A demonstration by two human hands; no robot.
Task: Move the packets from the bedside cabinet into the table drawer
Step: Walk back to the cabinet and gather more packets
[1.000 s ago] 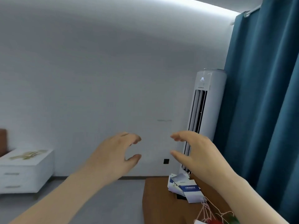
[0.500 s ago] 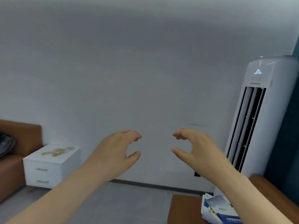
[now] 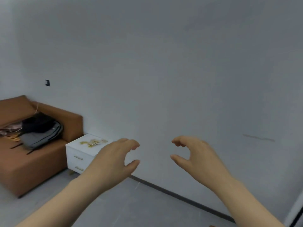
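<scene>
Both hands raised mid-air, nothing held — left hand (image 3: 113, 159) and right hand (image 3: 198, 154) loosely curled. Packets (image 3: 93, 142) seen scattered atop white bedside cabinet (image 3: 78, 154), beside brown sofa (image 3: 32, 169).

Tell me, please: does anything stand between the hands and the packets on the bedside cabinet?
Nothing visible does. The packets lie uncovered on the white bedside cabinet, past the empty left hand and right hand; only bare floor shows between.
</scene>
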